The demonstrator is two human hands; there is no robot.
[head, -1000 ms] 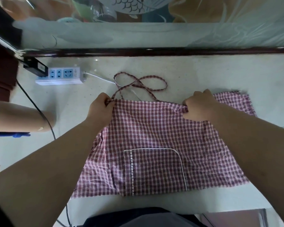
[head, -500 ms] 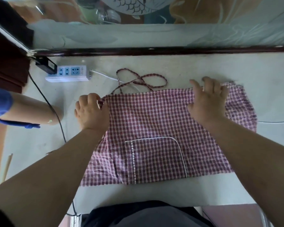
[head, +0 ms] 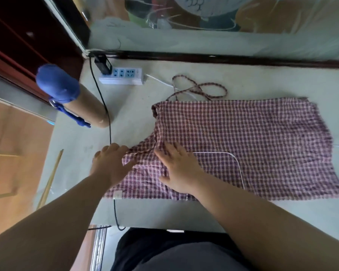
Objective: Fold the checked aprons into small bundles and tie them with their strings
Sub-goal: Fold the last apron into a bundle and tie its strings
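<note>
On pale table (head: 282, 79), under both palms: checked apron (head: 262, 137). Right hand (head: 179, 170) pressing flat, fingers spread; left hand (head: 111, 167) just beside at flap, pinch unclear. Soft, light, limp; best gripped at corners.

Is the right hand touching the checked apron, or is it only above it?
Touching. The head view shows the right hand lying flat, fingers spread, directly on the checked apron, with no gap.

table: pale (head: 262, 79) | door: dark wood (head: 27, 36) | partition: patterned glass (head: 204, 38) | floor: wood (head: 12, 133)
</note>
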